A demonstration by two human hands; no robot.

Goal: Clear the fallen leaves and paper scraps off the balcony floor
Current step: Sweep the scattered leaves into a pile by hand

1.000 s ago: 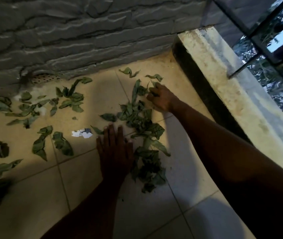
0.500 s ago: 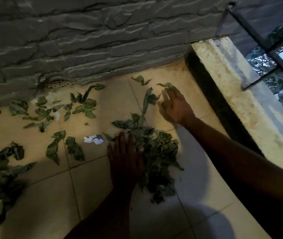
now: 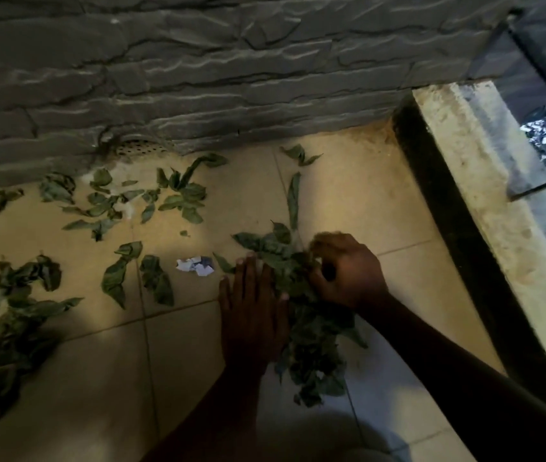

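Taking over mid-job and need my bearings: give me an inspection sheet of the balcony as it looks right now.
Surface: tiled floor, pale, partly in shadow.
Job's things: leaf pile between the hands; loose leaves by the wall; leaf clump at the left edge; paper scrap just left of the pile.
Clutter: nothing seen.
Hands: left hand flat, fingers straight against the pile; right hand curled onto the pile's top.
Cables: nothing seen.
Surroundings: stone wall, drain grate at its foot, concrete ledge with railing on the right.
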